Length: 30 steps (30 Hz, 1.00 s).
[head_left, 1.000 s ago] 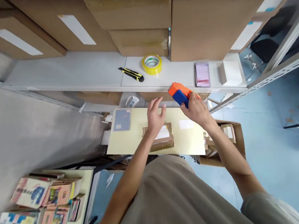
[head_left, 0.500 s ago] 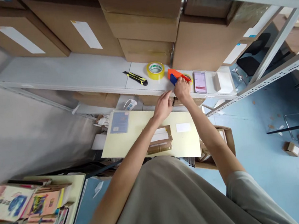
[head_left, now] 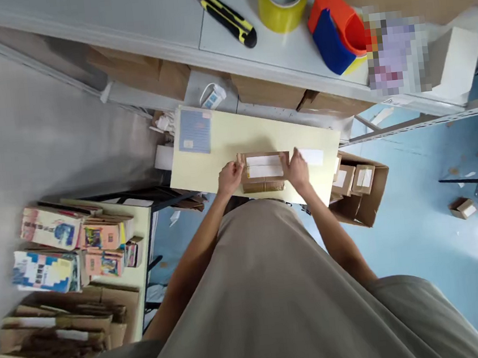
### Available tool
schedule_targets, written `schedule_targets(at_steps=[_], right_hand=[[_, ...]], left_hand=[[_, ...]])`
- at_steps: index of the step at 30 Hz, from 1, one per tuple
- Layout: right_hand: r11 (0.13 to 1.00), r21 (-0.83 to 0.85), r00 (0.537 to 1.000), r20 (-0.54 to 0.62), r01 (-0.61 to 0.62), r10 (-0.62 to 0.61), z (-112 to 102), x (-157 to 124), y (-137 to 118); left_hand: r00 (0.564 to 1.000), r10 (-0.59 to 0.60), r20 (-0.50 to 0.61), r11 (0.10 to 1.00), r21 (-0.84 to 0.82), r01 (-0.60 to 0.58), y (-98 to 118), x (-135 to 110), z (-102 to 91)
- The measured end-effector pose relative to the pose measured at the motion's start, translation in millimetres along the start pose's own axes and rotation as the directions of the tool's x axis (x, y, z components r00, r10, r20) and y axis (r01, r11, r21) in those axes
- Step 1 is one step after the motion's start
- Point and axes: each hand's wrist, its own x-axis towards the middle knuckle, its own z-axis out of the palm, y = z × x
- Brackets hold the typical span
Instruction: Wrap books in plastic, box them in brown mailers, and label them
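A small taped cardboard box (head_left: 265, 181) with a white label on top lies at the near side of the pale yellow table (head_left: 233, 127). My left hand (head_left: 231, 177) grips its left edge with curled fingers. At the opposite end, my right hand (head_left: 297, 170) has its thumb over the box's right edge and its fingers along the side. A white slip of paper (head_left: 313, 157) lies just beyond my right fingers. On the shelf above stand an orange and blue tape dispenser (head_left: 337, 32), a roll of yellow tape (head_left: 283, 12) and a black and yellow utility knife (head_left: 226, 18).
A blue folder (head_left: 194, 129) lies at the table's left end. Right of the table, an open carton (head_left: 375, 199) holds smaller boxes. Stacked books (head_left: 104, 236) and flattened cardboard (head_left: 62, 328) are at lower left. The metal shelf (head_left: 121, 29) overhangs the table's far side.
My right hand has let go of the tape dispenser on the shelf. Both hands have come down to the cardboard box on the table, and the view has tilted downward.
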Motion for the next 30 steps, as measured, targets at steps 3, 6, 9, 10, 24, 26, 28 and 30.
schedule_targets(at_steps=[3, 6, 9, 10, 24, 26, 28, 30], right_hand=[[0.986, 0.032, 0.983, 0.088, -0.166, 0.163, 43.7, -30.9, 10.7], [0.968, 0.136, 0.977, 0.012, -0.212, 0.213, 56.9, -42.8, 22.1], [0.914, 0.337, 0.97, 0.0, -0.227, 0.242, 55.7, -49.0, 36.3], [0.888, 0.399, 0.969, 0.004, -0.229, 0.248, 54.6, -50.6, 40.4], [0.891, 0.447, 0.97, -0.239, 0.077, 0.036, 5.7, -57.1, 20.8], [0.9, 0.433, 0.982, -0.187, 0.056, 0.028, 13.9, -53.0, 22.1], [0.903, 0.429, 0.991, -0.127, 0.018, 0.041, 27.8, -50.0, 26.7], [0.907, 0.416, 0.996, -0.033, -0.066, 0.088, 42.1, -48.4, 33.2]], left_hand=[[0.999, -0.036, 0.006, 0.999, -0.008, 0.036, 3.2, -10.0, 14.9], [0.998, -0.062, -0.022, 0.998, 0.002, 0.062, 3.2, -12.3, 21.9], [0.999, -0.036, 0.005, 0.998, -0.048, 0.036, -4.5, -9.1, 19.3], [1.0, -0.015, 0.021, 0.997, -0.078, 0.017, -7.3, -7.7, 17.4], [0.972, 0.223, -0.08, 0.916, -0.323, -0.237, -12.5, 12.3, -44.5], [0.982, 0.185, -0.039, 0.92, -0.344, -0.187, -17.2, 17.2, -40.0], [0.993, 0.12, -0.003, 0.929, -0.353, -0.114, -26.0, 20.6, -29.3], [0.998, 0.04, 0.051, 0.937, -0.348, -0.02, -38.2, 22.6, -17.0]])
